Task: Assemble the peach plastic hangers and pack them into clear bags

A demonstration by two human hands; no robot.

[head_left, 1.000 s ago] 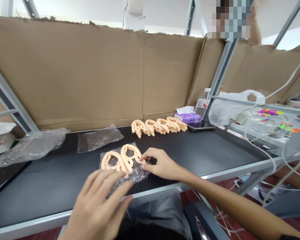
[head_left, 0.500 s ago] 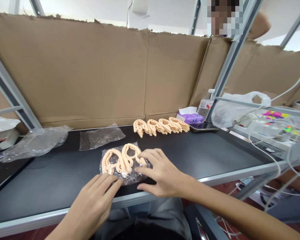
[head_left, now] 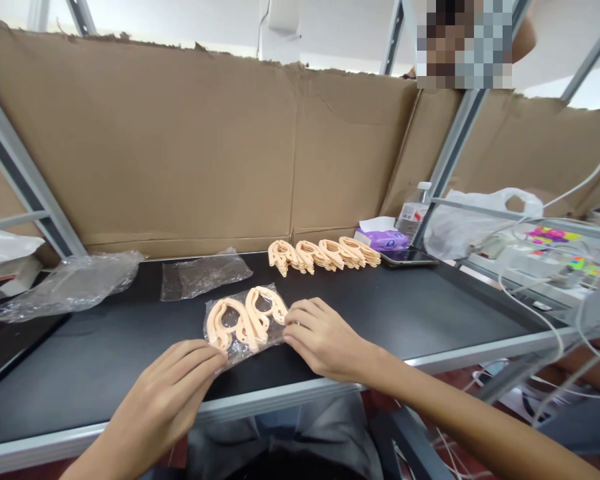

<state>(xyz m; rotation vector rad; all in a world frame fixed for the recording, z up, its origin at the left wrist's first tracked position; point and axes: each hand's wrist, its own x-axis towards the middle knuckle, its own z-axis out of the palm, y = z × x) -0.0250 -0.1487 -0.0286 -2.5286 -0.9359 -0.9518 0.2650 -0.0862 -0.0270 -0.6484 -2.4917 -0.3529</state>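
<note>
Clear bag (head_left: 276,331), peach hangers (head_left: 253,330) apparently inside, lies on the dark surface (head_left: 405,300) near its metal front edge (head_left: 290,393). Left hand (head_left: 175,383): fingers together, pinching the bag's near left corner. Right hand (head_left: 325,343): pinching its right side; a hold at both ends probably keeps limp film taut. Stacked hangers (head_left: 325,257) stand beyond, likely set back for elbow room. Sideways room: the surface runs on past both hands.

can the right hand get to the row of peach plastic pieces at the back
Probably yes: nothing seems to block the stretch of black tabletop between the right hand and the row of peach plastic pieces, though its fingers are at the edge of the clear plastic bag.
</note>
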